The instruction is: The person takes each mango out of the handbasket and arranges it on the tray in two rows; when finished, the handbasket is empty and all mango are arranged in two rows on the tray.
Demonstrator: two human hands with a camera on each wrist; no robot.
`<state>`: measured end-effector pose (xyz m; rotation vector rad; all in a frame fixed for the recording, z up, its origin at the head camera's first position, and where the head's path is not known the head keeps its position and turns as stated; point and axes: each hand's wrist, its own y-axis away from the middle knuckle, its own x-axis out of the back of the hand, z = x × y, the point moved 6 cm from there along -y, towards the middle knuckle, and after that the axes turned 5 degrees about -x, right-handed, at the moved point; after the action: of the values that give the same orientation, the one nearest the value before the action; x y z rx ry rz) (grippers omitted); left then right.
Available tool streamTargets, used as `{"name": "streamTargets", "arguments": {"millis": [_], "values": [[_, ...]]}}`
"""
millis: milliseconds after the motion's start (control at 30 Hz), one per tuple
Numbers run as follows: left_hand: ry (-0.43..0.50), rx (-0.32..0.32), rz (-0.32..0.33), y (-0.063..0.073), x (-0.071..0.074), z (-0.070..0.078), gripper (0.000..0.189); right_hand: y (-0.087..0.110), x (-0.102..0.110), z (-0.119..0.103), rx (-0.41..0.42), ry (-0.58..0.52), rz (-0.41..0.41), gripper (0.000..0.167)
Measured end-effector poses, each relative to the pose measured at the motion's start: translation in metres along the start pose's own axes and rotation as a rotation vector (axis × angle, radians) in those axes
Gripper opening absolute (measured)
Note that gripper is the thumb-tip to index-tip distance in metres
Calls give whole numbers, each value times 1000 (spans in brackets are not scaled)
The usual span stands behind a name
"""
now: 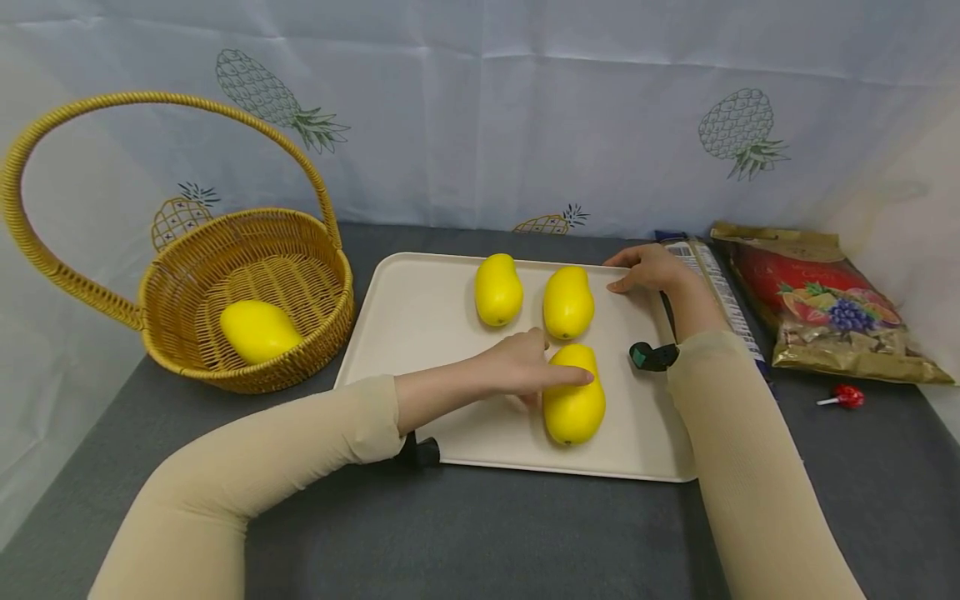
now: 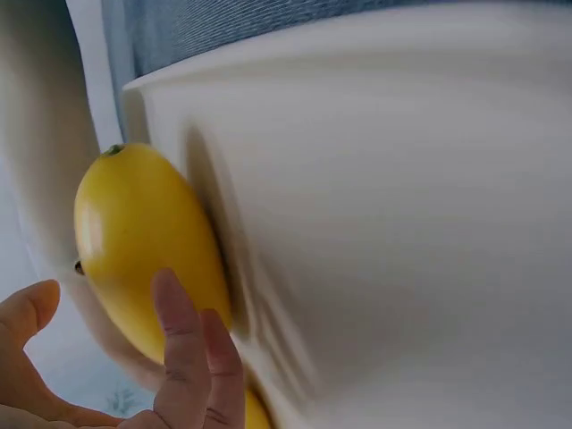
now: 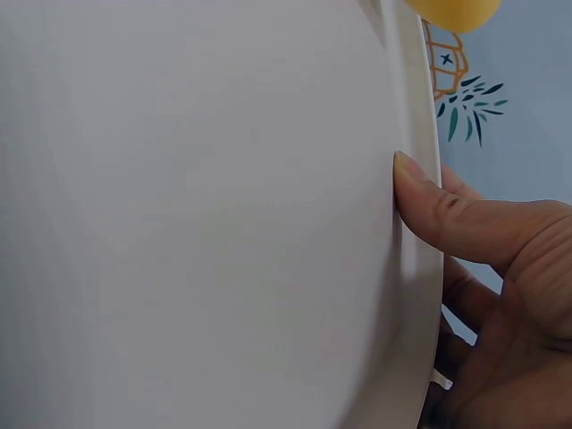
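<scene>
In the head view a beige tray (image 1: pixel 427 317) bears three yellow mangoes. My left hand (image 1: pixel 517 364) is at the nearest mango (image 1: pixel 576 412), its thumb stretched across the top of the fruit. The left wrist view shows thumb and fingers spread apart, with fingertips (image 2: pixel 174 299) overlapping the side of that mango (image 2: pixel 143 214). Two more mangoes, one on the left (image 1: pixel 498 290) and one on the right (image 1: pixel 568 302), lie toward the tray's far edge. My right hand (image 1: pixel 652 271) grips the tray's far right rim, thumb inside and fingers behind it.
A wicker basket (image 1: pixel 247 379) with a tall handle stands to the left, a mango (image 1: pixel 258 332) inside. On the right lie a red and gold fruit-printed bag (image 1: pixel 832 300), another package (image 1: pixel 723 287) partly behind my right arm, and a red lollipop (image 1: pixel 849 396).
</scene>
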<state>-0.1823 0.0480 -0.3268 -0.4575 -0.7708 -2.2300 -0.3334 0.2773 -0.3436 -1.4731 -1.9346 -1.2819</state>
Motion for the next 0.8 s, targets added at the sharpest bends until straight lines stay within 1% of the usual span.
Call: {"name": "streamTargets", "arguments": {"millis": [100, 267, 367, 467, 633, 800], "values": [[-1, 14, 8, 4, 8, 3, 85, 1, 0, 0, 1, 4, -1, 56], [28, 29, 13, 14, 24, 10, 87, 2, 0, -1, 0, 7, -4, 55], [17, 33, 31, 22, 36, 14, 89, 2, 0, -2, 2, 0, -6, 55], [14, 23, 62, 29, 49, 18, 87, 1, 0, -2, 5, -3, -7, 56], [23, -12, 124, 45, 73, 25, 77, 1, 1, -2, 7, 4, -10, 57], [22, -30, 170, 59, 98, 26, 74, 1, 0, -1, -1, 3, -8, 55]]}}
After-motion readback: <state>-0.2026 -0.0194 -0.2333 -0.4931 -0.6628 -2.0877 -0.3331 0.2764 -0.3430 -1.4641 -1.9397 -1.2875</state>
